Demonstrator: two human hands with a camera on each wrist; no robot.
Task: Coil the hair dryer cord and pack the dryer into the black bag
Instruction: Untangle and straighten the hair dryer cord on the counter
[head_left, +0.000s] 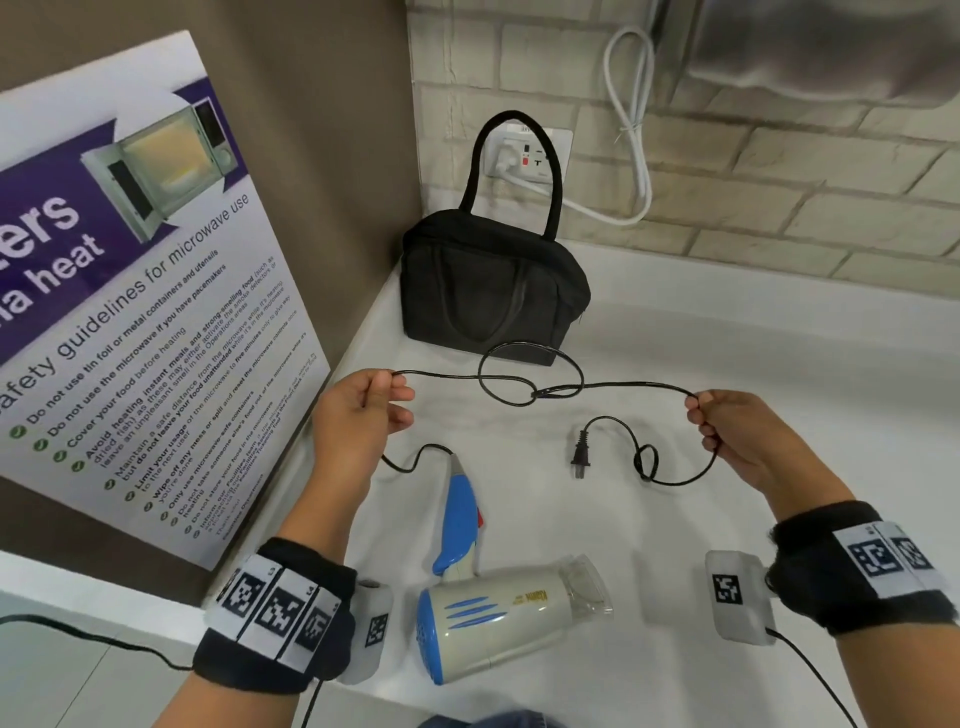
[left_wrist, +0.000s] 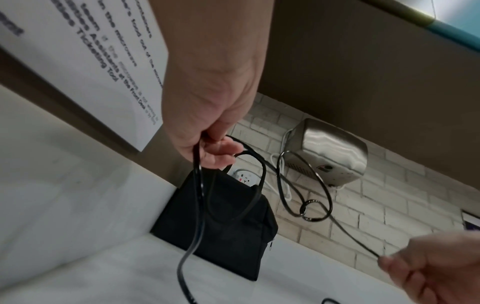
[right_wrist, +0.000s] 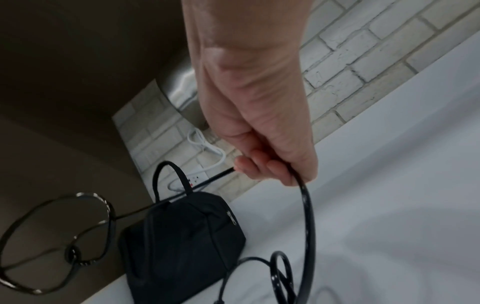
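A white and blue hair dryer (head_left: 498, 618) lies on the white counter (head_left: 753, 364) near me, its blue handle pointing away. Its thin black cord (head_left: 623, 385) is stretched in the air between my hands, with a loose loop knotted in the middle (head_left: 530, 375). My left hand (head_left: 363, 415) pinches the cord (left_wrist: 198, 185) on the dryer side. My right hand (head_left: 727, 431) grips the cord (right_wrist: 307, 216) on the plug side, and the plug (head_left: 581, 457) lies on the counter. The black bag (head_left: 493, 291) stands zipped in the back corner, beyond the cord.
A microwave safety poster (head_left: 130, 291) leans on the left wall. Behind the bag (left_wrist: 221, 222) are a wall socket (head_left: 524, 153) with a white cable (head_left: 631, 130) and a steel appliance (left_wrist: 327, 152) mounted on the brick wall. The bag (right_wrist: 182, 242) stands against the corner.
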